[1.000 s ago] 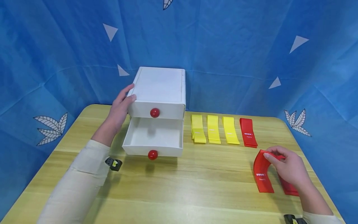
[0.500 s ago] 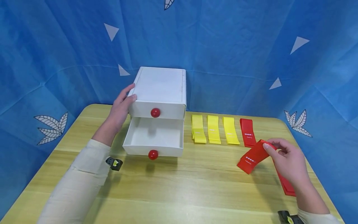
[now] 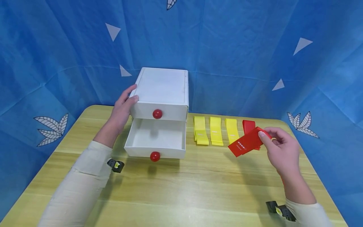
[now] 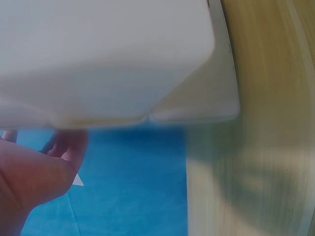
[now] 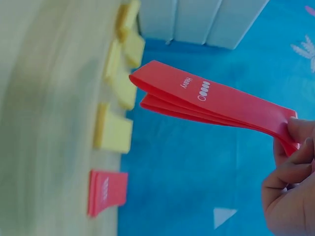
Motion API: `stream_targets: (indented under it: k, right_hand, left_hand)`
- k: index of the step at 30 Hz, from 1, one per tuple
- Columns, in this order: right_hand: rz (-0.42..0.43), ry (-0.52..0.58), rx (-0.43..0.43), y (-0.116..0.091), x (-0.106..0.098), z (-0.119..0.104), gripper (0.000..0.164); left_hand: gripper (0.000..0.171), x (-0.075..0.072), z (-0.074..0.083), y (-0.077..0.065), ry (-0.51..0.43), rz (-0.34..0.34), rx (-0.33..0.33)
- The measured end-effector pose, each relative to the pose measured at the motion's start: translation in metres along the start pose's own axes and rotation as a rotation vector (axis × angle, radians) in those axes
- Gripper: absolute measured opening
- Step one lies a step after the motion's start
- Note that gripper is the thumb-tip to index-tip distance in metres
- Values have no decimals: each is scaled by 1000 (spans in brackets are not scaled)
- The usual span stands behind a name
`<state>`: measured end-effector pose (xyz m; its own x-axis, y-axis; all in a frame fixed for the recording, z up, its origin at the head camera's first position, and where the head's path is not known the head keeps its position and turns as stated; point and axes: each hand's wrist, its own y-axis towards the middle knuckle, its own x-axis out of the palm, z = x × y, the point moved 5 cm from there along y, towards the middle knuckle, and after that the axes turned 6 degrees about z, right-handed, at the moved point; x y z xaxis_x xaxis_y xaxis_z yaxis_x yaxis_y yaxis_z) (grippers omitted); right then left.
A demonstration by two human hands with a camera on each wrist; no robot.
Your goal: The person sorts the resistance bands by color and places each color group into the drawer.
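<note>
My right hand (image 3: 283,151) pinches the end of a folded red resistance band (image 3: 244,143) marked "Heavy", held above the table. In the right wrist view the held band (image 5: 211,101) stretches out in layers from the fingertips. Behind it in the head view lies another folded red band (image 3: 248,125), partly covered. Left of that lie three folded yellow bands (image 3: 216,130) in a row. My left hand (image 3: 122,108) rests against the left side of a white two-drawer box (image 3: 163,85). The lower drawer (image 3: 156,138) is pulled out and looks bare inside; the upper one is closed.
Red round knobs (image 3: 155,156) stick out from both drawer fronts. The wooden table (image 3: 198,189) ends at a blue curtain (image 3: 238,56) behind and at the sides. A sliver of red shows beside the right forearm.
My right hand has lifted the red band off the table's right side and carried it left and toward the back, its free end swinging left. My left hand stays on the box.
</note>
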<state>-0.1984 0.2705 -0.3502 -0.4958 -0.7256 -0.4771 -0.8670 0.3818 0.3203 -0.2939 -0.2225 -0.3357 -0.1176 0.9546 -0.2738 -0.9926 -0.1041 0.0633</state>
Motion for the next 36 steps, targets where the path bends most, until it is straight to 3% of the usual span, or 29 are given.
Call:
stream_targets:
  k: [8, 15, 26, 36]
  right_hand:
    - [39, 160, -29, 1, 18, -39, 30]
    - [39, 330, -158, -2, 37, -79, 27]
    - [-47, 535, -314, -11, 67, -133, 20]
    - [-141, 595, -373, -28, 109, -166, 22]
  left_hand:
    - [60, 0, -1, 0, -6, -5, 1]
    - [60, 0, -2, 0, -3, -6, -1]
    - [60, -1, 0, 1, 5, -4, -3]
    - [60, 0, 1, 0, -3, -6, 4]
